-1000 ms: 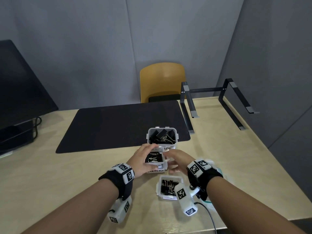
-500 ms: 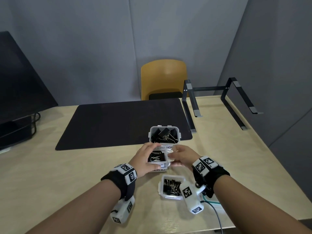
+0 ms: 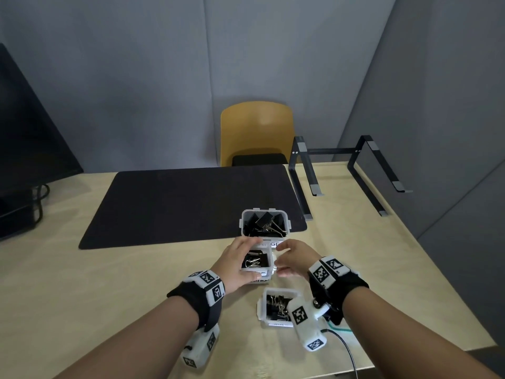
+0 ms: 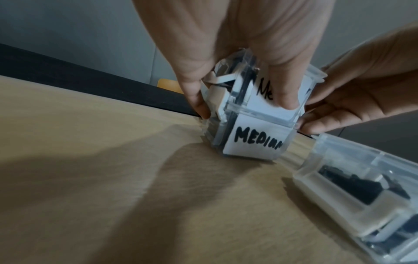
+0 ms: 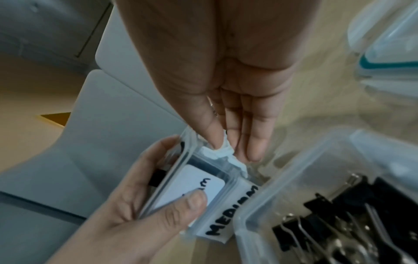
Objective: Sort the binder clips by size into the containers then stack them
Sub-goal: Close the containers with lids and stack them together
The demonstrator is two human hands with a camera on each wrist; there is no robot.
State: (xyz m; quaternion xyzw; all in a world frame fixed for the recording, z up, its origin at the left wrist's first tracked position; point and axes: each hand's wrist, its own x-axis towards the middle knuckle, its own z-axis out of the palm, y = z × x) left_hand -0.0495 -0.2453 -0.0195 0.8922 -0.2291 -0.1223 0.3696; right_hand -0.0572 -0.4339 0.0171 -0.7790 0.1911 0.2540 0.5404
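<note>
Four clear containers [image 3: 264, 225] of binder clips [image 3: 263, 222] crowd your bench [image 3: 82, 283]: your left hand [image 3: 235, 265] grips the upper medium container [image 3: 257, 262], stacked on another; right hand [image 3: 295, 259] touches it, fingers straight.

Four clear containers [image 3: 264, 224] hold binder clips [image 3: 263, 222] — two stacked at the middle, one beyond, one nearer. The clips are too heaped to count. Two hands [image 3: 236, 265] — one on either side of the stack. One mat [image 3: 177, 201], one chair [image 3: 257, 129], one stand [image 3: 347, 170], one monitor [image 3: 24, 146].
</note>
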